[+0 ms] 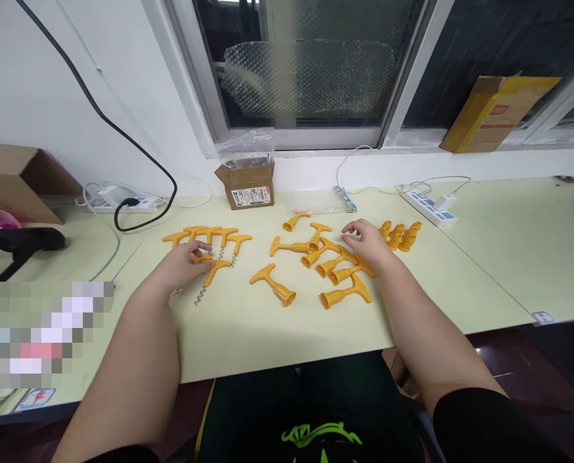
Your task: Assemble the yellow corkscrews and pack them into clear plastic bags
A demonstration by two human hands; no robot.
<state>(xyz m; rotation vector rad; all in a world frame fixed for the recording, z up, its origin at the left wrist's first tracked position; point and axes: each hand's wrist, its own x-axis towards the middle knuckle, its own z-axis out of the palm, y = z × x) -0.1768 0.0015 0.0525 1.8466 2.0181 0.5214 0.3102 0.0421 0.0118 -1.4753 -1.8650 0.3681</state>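
Note:
My left hand (pixel 183 263) is at the left group of yellow T-handled corkscrews, its fingers curled around the handle end of a corkscrew (pixel 212 273) with a bare metal spiral. Part of another handle and a spiral tip show beside and under this hand. Behind it lie several more bare corkscrews (pixel 239 241). My right hand (pixel 367 243) hovers beside the middle group, fingers slightly bent and apart, holding nothing. Near it are several corkscrews with yellow bell-shaped sleeves (pixel 335 262) over their spirals. One sleeved corkscrew (pixel 275 284) lies apart. Several loose yellow sleeves (pixel 409 238) stand right of my right hand.
An opened cardboard box (pixel 251 186) and a clear plastic bag (pixel 316 200) are by the wall. Power strips (pixel 429 207) lie at both sides, with a black cable (pixel 123 135) on the left. A yellow carton (pixel 499 116) leans against the window.

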